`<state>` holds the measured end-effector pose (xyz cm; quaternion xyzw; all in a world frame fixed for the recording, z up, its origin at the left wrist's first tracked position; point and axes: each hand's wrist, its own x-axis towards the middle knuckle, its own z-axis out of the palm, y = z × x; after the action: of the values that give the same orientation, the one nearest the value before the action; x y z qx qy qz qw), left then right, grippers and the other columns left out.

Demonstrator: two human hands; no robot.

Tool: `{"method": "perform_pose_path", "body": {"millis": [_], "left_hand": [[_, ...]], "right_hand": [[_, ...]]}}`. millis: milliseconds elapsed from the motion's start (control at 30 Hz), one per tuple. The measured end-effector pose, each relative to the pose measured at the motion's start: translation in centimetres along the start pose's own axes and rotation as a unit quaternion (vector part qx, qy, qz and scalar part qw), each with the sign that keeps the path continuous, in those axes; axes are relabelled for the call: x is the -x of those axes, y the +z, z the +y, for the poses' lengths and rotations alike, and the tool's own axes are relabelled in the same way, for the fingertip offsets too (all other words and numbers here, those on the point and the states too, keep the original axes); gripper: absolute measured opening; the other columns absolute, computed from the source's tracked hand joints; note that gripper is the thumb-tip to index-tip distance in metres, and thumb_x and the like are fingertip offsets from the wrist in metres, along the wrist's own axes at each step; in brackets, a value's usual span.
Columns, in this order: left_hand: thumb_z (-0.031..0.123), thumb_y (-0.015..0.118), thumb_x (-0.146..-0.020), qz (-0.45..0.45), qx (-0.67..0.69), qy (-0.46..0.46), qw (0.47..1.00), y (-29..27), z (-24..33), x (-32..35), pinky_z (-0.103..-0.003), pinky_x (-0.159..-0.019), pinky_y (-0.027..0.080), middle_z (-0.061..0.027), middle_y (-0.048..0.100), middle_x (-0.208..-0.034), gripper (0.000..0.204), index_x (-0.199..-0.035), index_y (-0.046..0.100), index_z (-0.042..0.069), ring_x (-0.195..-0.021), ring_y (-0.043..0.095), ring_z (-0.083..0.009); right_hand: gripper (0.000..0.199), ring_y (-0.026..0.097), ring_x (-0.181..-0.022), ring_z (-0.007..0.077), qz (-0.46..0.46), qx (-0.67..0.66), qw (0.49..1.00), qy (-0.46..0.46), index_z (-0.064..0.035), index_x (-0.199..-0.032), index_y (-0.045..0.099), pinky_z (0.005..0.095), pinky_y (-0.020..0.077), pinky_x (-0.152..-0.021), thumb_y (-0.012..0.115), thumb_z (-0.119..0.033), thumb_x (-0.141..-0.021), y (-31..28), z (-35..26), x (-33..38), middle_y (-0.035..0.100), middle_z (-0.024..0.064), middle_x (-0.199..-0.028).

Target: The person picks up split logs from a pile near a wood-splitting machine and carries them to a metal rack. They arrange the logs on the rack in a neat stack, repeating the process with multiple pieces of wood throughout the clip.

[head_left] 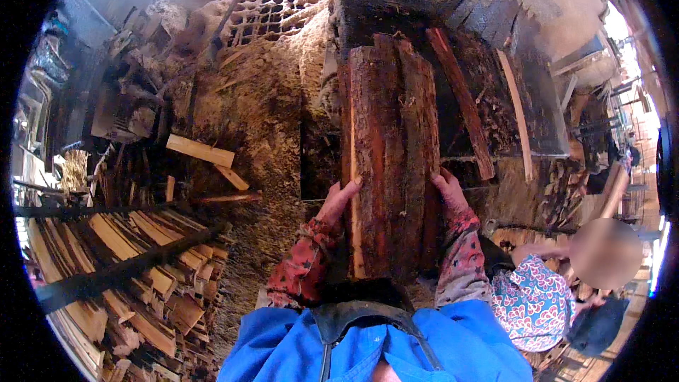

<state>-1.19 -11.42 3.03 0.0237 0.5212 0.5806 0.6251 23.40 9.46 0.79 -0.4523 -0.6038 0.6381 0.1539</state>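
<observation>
A long, thick bark-covered wood slab (392,163) lies lengthwise in front of me, its near end close to my apron (364,315). Dark lines run along its bark, and a pale strip of cut wood shows on its left edge. My left hand (338,201) grips that left edge, thumb on top. On the opposite edge my right hand (450,192) holds the slab in the same way. The other fingers of both hands are mostly hidden beneath or behind it. A narrow reddish-brown strip of wood (463,102) lies to the right of the slab, apart from my hands.
Split boards (152,283) are stacked behind a dark bar (127,269) at the lower left. A pale board (200,150) lies on the sawdust-covered ground (272,141). A thin pale strip (516,117) rests further right. Another person in a patterned top (534,301) is close on my right.
</observation>
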Motion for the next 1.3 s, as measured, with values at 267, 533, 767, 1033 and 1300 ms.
{"method": "perform_pose_path", "body": {"millis": [267, 533, 767, 1033, 1300], "left_hand": [[0.043, 0.069, -0.085, -0.033, -0.035, 0.045, 0.998, -1.5, 0.6, -0.5, -0.034, -0.078, 0.05, -0.0057, 0.061, -0.103, 0.057, -0.124, 0.054, 0.004, -0.094, 0.059, -0.0159], [0.047, 0.069, -0.083, -0.079, -0.072, 0.126, 0.986, -1.3, -0.5, -1.3, -0.035, -0.091, 0.045, -0.0098, 0.061, -0.115, 0.066, -0.129, 0.054, 0.003, -0.103, 0.058, -0.0195], [0.054, 0.072, -0.076, -0.031, -0.017, 0.172, 0.985, 1.1, -3.0, -1.7, -0.034, -0.082, 0.047, -0.0065, 0.061, -0.106, 0.072, -0.123, 0.055, 0.002, -0.094, 0.057, -0.0177], [0.053, 0.075, -0.072, 0.043, 0.041, 0.199, 0.978, 2.5, -5.7, 0.7, -0.036, -0.094, 0.044, -0.0119, 0.06, -0.121, 0.081, -0.13, 0.053, 0.001, -0.107, 0.058, -0.0217], [0.059, 0.077, -0.066, 0.117, 0.036, 0.284, 0.951, 4.2, -6.4, 4.5, -0.037, -0.096, 0.043, -0.013, 0.06, -0.118, 0.092, -0.13, 0.05, -0.002, -0.108, 0.055, -0.0225]], "right_hand": [[0.06, 0.057, -0.104, 0.0215, 0.027, -0.134, 0.987, 0.085, -0.0046, -0.126, 0.053, 0.0362, 0.0474, -0.088, 0.049, -0.055, -0.094, 1.3, -0.3, -3.2, 0.06, 0.0075, -0.116], [0.067, 0.05, -0.12, 0.0259, -0.077, -0.212, 0.974, 0.038, -0.0092, -0.143, 0.036, 0.0404, 0.0441, -0.098, 0.04, -0.057, -0.096, 2.8, 2.0, -4.8, 0.047, 0.0091, -0.137], [0.065, 0.05, -0.118, 0.0291, -0.141, -0.242, 0.959, 0.041, -0.0102, -0.142, 0.037, 0.0438, 0.0437, -0.099, 0.04, -0.056, -0.096, 3.3, 0.1, -5.2, 0.045, 0.0115, -0.138], [0.072, 0.035, -0.133, 0.03, -0.241, -0.223, 0.937, 0.117, -0.0123, -0.149, 0.022, 0.0459, 0.0277, -0.111, 0.028, -0.062, -0.097, 6.3, -5.2, -1.4, 0.031, 0.0112, -0.149], [0.06, 0.036, -0.133, 0.0258, -0.218, -0.118, 0.969, -0.001, -0.007, -0.146, 0.025, 0.04, 0.0315, -0.111, 0.027, -0.046, -0.102, 4.4, -0.2, -5.2, 0.032, 0.0136, -0.147]]}}
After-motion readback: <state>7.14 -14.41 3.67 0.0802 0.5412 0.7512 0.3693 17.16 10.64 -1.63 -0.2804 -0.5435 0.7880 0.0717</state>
